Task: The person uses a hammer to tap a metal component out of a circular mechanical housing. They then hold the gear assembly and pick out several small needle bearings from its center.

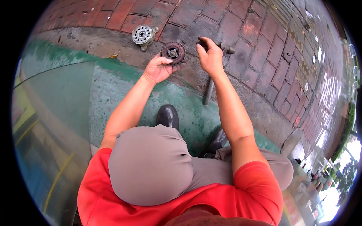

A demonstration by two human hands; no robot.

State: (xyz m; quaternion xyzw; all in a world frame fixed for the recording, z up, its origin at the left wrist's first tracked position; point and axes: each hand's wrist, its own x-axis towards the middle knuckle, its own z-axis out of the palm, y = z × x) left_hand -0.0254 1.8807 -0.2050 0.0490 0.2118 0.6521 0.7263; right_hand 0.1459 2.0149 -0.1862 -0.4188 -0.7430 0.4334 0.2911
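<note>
My left hand [157, 68] grips a round, dark, rusty motor part [173, 52] with a metal hub in its middle, held just above the concrete. Right beside it, my right hand [209, 56] is closed around the top of a grey metal hammer [208, 90]; its head pokes out to the right of the hand and its handle runs down toward me. The two hands are a few centimetres apart.
A silver round metal cover [143, 35] with holes lies on the concrete edge beyond my left hand. Red brick paving [264, 34] stretches behind. A green-painted floor [113, 86] lies under my knees and black shoes [168, 116]. A glass panel stands at left.
</note>
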